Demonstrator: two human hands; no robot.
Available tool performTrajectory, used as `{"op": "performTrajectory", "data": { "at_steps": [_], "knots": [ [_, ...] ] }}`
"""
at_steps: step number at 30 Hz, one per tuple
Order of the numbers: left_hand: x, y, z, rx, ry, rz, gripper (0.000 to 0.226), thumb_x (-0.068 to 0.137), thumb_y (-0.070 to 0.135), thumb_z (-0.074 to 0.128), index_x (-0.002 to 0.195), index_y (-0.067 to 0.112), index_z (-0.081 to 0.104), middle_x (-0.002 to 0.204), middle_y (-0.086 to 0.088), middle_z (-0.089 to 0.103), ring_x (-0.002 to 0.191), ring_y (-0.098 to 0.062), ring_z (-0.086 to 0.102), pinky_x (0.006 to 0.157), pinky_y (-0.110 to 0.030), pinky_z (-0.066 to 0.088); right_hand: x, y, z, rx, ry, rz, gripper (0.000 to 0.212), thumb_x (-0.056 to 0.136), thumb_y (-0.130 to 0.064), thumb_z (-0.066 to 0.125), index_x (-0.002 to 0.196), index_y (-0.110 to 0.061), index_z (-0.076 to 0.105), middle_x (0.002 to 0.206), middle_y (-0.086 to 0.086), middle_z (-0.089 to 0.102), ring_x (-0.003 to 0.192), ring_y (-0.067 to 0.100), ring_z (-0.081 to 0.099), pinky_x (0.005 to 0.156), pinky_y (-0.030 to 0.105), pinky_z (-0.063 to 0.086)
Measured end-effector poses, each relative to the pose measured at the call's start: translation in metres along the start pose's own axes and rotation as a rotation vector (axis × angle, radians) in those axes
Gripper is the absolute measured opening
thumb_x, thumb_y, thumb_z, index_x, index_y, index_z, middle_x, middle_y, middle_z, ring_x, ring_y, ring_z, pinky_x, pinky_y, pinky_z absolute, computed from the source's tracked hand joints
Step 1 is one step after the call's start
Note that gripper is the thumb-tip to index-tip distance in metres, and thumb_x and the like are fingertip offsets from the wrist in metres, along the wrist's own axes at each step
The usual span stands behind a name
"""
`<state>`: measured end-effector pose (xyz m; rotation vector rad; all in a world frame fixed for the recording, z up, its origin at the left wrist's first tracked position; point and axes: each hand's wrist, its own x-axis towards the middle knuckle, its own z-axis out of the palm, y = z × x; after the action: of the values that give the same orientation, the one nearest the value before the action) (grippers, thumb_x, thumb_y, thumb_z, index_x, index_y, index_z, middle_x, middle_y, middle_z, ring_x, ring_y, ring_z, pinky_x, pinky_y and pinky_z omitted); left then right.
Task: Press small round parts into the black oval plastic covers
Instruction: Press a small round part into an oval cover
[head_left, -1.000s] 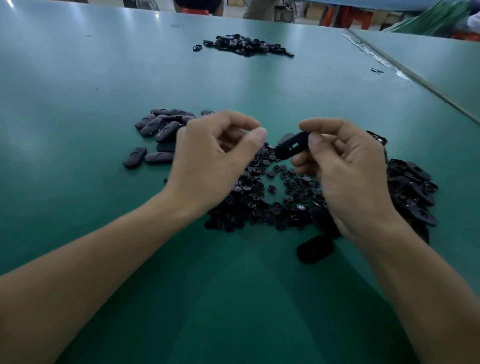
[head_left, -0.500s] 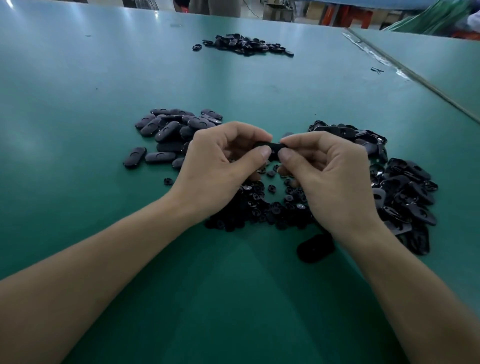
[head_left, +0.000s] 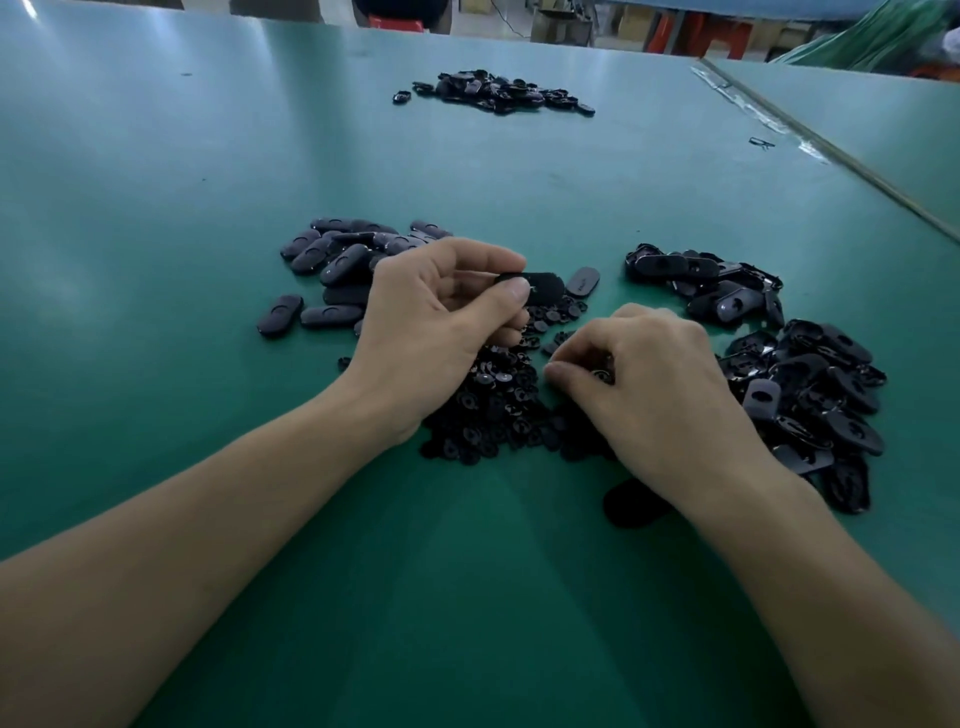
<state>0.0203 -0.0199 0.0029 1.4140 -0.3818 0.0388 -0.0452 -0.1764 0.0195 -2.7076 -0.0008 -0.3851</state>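
Green table (head_left: 156, 322) (covers (head_left: 810, 395) heaped beside parts (head_left: 493, 410)).

Right hand (head_left: 660, 395) off cover (head_left: 543, 287), perhaps onto parts (head_left: 488, 410)

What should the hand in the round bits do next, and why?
Probably pick one piece from the pile of round parts and bring it to the oval cover: the right hand is curled down on that pile, and the left hand pinches the cover.

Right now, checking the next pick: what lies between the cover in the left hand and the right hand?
Head view: loose small round parts lie between the cover held by the left hand and the right hand.
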Motion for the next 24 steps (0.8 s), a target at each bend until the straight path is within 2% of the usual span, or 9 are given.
{"op": "performTrajectory", "data": {
  "at_steps": [2,4,8,10,12,14,17,21,24],
  "knots": [
    [0.0001,-0.0006,-0.0004,0.007,-0.001,-0.003,0.014,0.088,-0.003,0.07,0.091,0.011,0.071,0.07,-0.001,0.071,0.066,-0.014,0.07,0.062,-0.022,0.057,0.0003,-0.0016,0.0014,-0.019,-0.013,-0.02,0.008,0.091,-0.032,0.069,0.091,-0.024,0.072,0.092,-0.003,0.059,0.096,0.017,0.051,0.081,0.027,0.036],
    [0.0002,-0.0015,-0.0008,0.017,0.002,-0.004,0.014,0.088,-0.003,0.071,0.09,0.011,0.071,0.07,-0.002,0.072,0.066,-0.015,0.07,0.062,-0.022,0.057,0.0006,-0.0022,0.0032,0.021,-0.012,-0.04,0.006,0.094,-0.027,0.065,0.09,-0.022,0.065,0.09,-0.005,0.057,0.092,0.015,0.051,0.08,0.027,0.037],
    [0.0001,-0.0028,-0.0009,0.027,0.013,-0.014,0.016,0.087,-0.003,0.072,0.087,0.013,0.071,0.072,-0.002,0.073,0.067,-0.016,0.072,0.063,-0.024,0.058,0.0018,-0.002,0.0027,0.214,0.119,-0.033,0.011,0.098,-0.018,0.058,0.088,-0.019,0.055,0.075,-0.015,0.053,0.072,0.002,0.051,0.065,0.016,0.039],
    [-0.0004,-0.0024,-0.0011,0.057,-0.004,-0.01,0.015,0.086,-0.002,0.073,0.087,0.013,0.072,0.072,-0.002,0.074,0.066,-0.016,0.072,0.063,-0.024,0.058,0.0019,-0.0021,0.0022,0.261,0.182,-0.059,0.004,0.098,-0.016,0.06,0.096,-0.02,0.058,0.076,-0.016,0.056,0.074,0.0,0.054,0.066,0.013,0.04],
    [-0.001,-0.0016,-0.0006,0.097,-0.036,0.004,0.015,0.086,-0.002,0.073,0.088,0.013,0.072,0.072,-0.002,0.075,0.065,-0.016,0.072,0.063,-0.024,0.058,0.0015,-0.0027,0.0013,0.287,0.231,-0.092,0.009,0.097,-0.016,0.063,0.105,-0.018,0.066,0.08,-0.015,0.063,0.074,0.004,0.058,0.07,0.01,0.042],
    [-0.002,-0.0007,0.0,0.124,-0.064,0.018,0.016,0.086,-0.003,0.073,0.088,0.013,0.072,0.073,-0.002,0.075,0.063,-0.016,0.072,0.062,-0.023,0.058,0.0019,-0.0028,0.0009,0.307,0.274,-0.126,0.01,0.094,-0.015,0.067,0.102,-0.016,0.074,0.082,-0.009,0.069,0.078,0.006,0.061,0.072,0.012,0.045],
    [-0.0032,0.0003,0.0006,0.14,-0.085,0.026,0.017,0.085,-0.003,0.074,0.087,0.014,0.072,0.072,-0.002,0.075,0.064,-0.016,0.073,0.061,-0.023,0.057,0.002,-0.0031,0.0009,0.357,0.304,-0.133,0.007,0.092,-0.018,0.07,0.094,-0.018,0.077,0.081,-0.005,0.07,0.074,0.007,0.061,0.067,0.01,0.043],
    [-0.0037,0.0014,0.001,0.159,-0.101,0.034,0.019,0.084,-0.002,0.075,0.085,0.017,0.073,0.072,-0.004,0.075,0.064,-0.017,0.073,0.061,-0.024,0.057,0.0021,-0.004,0.002,0.411,0.283,-0.106,0.007,0.092,-0.018,0.069,0.094,-0.021,0.076,0.081,-0.006,0.07,0.073,0.007,0.062,0.066,0.01,0.043],
    [-0.0032,0.0008,0.0008,0.154,-0.106,0.039,0.019,0.084,-0.001,0.075,0.085,0.018,0.073,0.074,-0.005,0.076,0.064,-0.017,0.073,0.062,-0.025,0.058,0.0029,-0.0045,0.003,0.474,0.251,-0.072,0.009,0.092,-0.016,0.069,0.095,-0.022,0.076,0.081,-0.011,0.071,0.074,0.006,0.066,0.069,0.017,0.051]
  ]
}}
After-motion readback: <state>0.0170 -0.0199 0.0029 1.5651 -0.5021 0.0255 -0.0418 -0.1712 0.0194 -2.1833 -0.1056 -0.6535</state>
